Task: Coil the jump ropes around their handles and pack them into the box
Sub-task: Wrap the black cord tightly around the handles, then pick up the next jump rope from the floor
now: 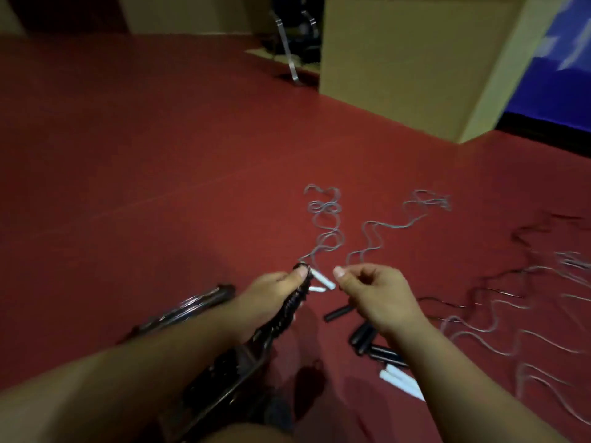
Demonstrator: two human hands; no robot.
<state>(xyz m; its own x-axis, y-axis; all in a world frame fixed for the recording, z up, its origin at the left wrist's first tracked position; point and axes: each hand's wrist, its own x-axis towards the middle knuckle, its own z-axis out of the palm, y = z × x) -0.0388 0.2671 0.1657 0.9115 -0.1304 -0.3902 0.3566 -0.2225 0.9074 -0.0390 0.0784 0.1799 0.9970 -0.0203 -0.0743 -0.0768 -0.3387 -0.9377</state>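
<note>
A person's left hand (275,287) grips a black jump-rope handle wound with dark coiled cord (292,306), thumb pressed near its upper end, while the right hand (375,292), just beside it, has its fingers curled with thumb and forefinger seemingly pinching a thin cord that is too blurred to make out. Beyond the hands, pale grey ropes (326,225) snake loose across the dark red floor (144,155), their white handles (321,279) lying just past the left thumb. More black handles (361,338) and white handles (401,382) lie under the right wrist, and a tan cardboard box (412,59) stands well apart.
</note>
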